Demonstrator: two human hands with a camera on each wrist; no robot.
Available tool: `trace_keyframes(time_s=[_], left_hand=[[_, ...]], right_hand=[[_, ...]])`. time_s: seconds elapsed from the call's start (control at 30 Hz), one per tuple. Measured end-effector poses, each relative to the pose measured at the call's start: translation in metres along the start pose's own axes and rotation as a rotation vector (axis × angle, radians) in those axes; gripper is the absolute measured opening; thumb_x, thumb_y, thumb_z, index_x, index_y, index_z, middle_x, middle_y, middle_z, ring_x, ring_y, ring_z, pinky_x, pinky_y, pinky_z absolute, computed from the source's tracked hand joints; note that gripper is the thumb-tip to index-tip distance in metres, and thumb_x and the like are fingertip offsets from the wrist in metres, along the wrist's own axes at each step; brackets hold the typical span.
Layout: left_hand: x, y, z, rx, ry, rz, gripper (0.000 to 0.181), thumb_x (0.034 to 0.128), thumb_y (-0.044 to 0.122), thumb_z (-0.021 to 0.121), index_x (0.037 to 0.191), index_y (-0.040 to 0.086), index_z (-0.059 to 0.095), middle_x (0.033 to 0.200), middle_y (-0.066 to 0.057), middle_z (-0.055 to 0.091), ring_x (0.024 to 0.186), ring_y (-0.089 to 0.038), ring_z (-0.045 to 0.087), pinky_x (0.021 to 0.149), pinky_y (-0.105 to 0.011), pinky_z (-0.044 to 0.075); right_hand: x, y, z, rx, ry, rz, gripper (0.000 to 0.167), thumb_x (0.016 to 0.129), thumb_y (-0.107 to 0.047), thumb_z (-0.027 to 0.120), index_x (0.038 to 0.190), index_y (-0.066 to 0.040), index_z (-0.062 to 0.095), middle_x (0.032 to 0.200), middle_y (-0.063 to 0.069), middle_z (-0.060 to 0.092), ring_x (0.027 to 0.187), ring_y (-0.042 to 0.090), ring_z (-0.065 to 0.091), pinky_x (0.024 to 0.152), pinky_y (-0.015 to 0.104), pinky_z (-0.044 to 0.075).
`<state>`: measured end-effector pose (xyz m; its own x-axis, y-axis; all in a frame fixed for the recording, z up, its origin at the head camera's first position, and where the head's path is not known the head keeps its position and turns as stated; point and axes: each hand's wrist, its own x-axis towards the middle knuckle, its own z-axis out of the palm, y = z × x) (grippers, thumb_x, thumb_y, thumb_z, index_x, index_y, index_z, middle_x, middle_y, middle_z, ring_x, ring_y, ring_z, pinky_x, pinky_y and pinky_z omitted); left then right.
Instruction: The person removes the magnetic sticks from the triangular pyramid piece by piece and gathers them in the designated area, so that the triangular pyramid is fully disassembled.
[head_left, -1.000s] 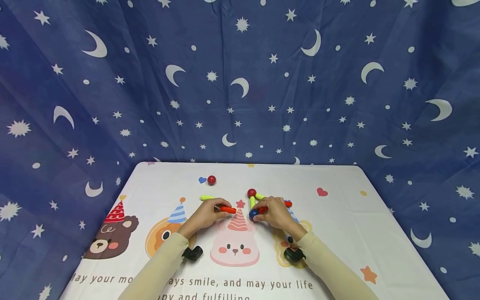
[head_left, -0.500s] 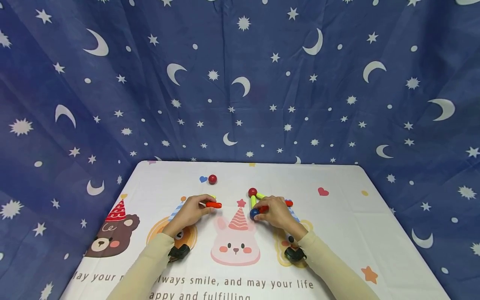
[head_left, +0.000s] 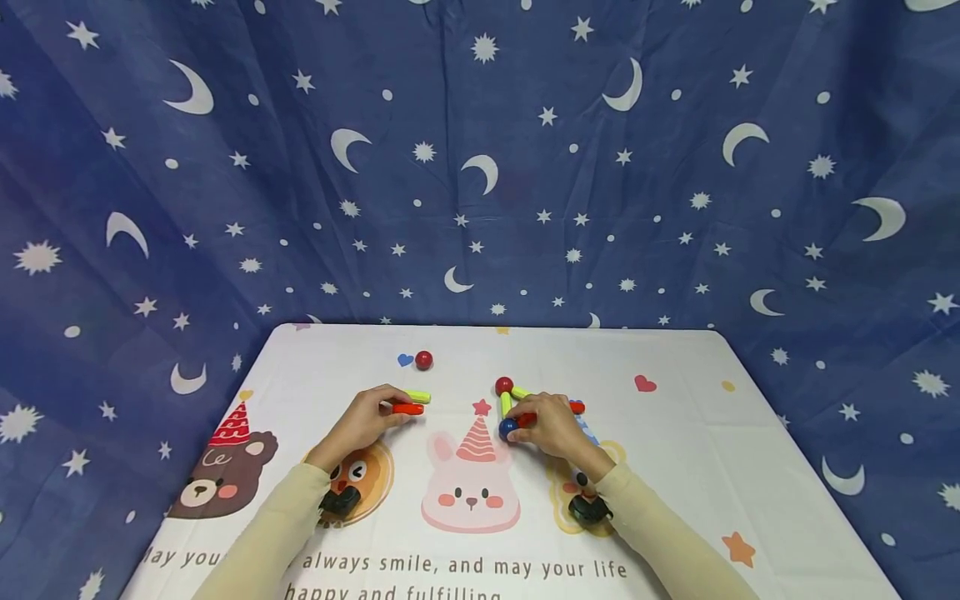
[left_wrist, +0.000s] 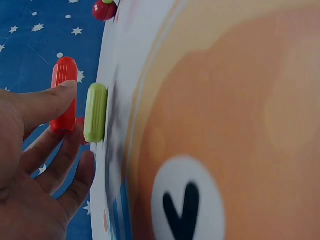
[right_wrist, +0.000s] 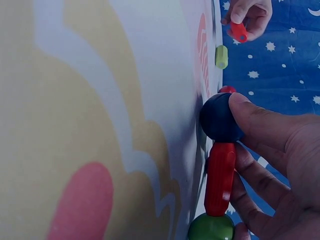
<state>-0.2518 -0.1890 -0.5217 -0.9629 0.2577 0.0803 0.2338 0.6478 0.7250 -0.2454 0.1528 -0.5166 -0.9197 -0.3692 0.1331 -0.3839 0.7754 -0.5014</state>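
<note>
In the head view my left hand (head_left: 366, 419) pinches a red ribbed rod (left_wrist: 65, 95) between thumb and fingers, held above the tablecloth. Close beside it lies a loose yellow-green rod (head_left: 418, 397). My right hand (head_left: 555, 427) grips a blue ball (right_wrist: 220, 118), whose lower end in the right wrist view joins a red rod (right_wrist: 220, 180) and then a green ball (right_wrist: 212, 228). From the blue ball a yellow-green rod (head_left: 506, 405) runs to a red ball (head_left: 504, 386). Another yellow-green rod (head_left: 520, 392) leaves that ball and disappears behind the right hand.
A loose red ball (head_left: 423, 360) sits toward the back of the table, beyond the left hand. One more red rod (head_left: 577, 407) shows past the right hand's knuckles. The printed white tablecloth (head_left: 645, 475) reaches back to a blue star-patterned curtain (head_left: 480, 208).
My left hand has drawn away to the left with the red rod, from near the blue ball to beside the loose yellow-green rod. My right hand stays put on the blue ball.
</note>
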Motion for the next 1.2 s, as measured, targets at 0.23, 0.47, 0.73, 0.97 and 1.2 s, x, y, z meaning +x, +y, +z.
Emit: trace_keyframes(time_s=[0.23, 0.47, 0.73, 0.97, 1.2], left_hand=[[0.006, -0.006, -0.005, 0.068, -0.01, 0.003, 0.024, 0.0818, 0.01, 0.079, 0.105, 0.016, 0.073, 0.101, 0.001, 0.065, 0.088, -0.018, 0.053, 0.077, -0.028, 0.045], [0.014, -0.01, -0.003, 0.086, -0.041, -0.003, 0.025, 0.0807, 0.011, 0.08, 0.104, 0.016, 0.073, 0.099, 0.002, 0.065, 0.085, -0.016, 0.051, 0.076, -0.029, 0.043], [0.019, -0.013, -0.002, 0.097, -0.06, -0.012, 0.024, 0.0799, 0.011, 0.08, 0.102, 0.016, 0.074, 0.096, 0.001, 0.065, 0.083, -0.017, 0.05, 0.075, -0.029, 0.041], [0.018, -0.011, -0.002, 0.097, -0.075, -0.026, 0.022, 0.0797, 0.009, 0.08, 0.1, 0.015, 0.074, 0.095, -0.001, 0.066, 0.081, -0.016, 0.05, 0.074, -0.029, 0.042], [0.02, -0.015, -0.002, 0.119, -0.067, 0.005, 0.022, 0.0791, 0.011, 0.081, 0.1, 0.015, 0.075, 0.092, 0.001, 0.063, 0.081, -0.015, 0.051, 0.075, -0.028, 0.044]], right_hand=[[0.001, 0.0, 0.001, 0.004, -0.007, 0.008, 0.029, 0.07, -0.028, 0.089, 0.096, -0.022, 0.078, 0.101, -0.004, 0.076, 0.103, 0.02, 0.063, 0.092, 0.041, 0.036], [0.001, 0.001, 0.0, -0.002, -0.002, 0.008, 0.029, 0.07, -0.028, 0.089, 0.097, -0.022, 0.078, 0.102, -0.003, 0.076, 0.105, 0.021, 0.064, 0.096, 0.044, 0.037], [0.001, 0.002, -0.002, -0.01, -0.003, 0.021, 0.03, 0.07, -0.029, 0.088, 0.098, -0.023, 0.078, 0.103, -0.003, 0.076, 0.106, 0.022, 0.063, 0.099, 0.046, 0.037], [0.001, 0.001, -0.001, -0.001, -0.006, 0.012, 0.03, 0.07, -0.028, 0.088, 0.098, -0.023, 0.078, 0.103, -0.002, 0.076, 0.106, 0.021, 0.064, 0.097, 0.045, 0.037], [0.0, 0.0, 0.0, 0.007, -0.001, 0.011, 0.03, 0.07, -0.027, 0.088, 0.098, -0.022, 0.078, 0.103, -0.001, 0.076, 0.105, 0.022, 0.064, 0.095, 0.044, 0.037]])
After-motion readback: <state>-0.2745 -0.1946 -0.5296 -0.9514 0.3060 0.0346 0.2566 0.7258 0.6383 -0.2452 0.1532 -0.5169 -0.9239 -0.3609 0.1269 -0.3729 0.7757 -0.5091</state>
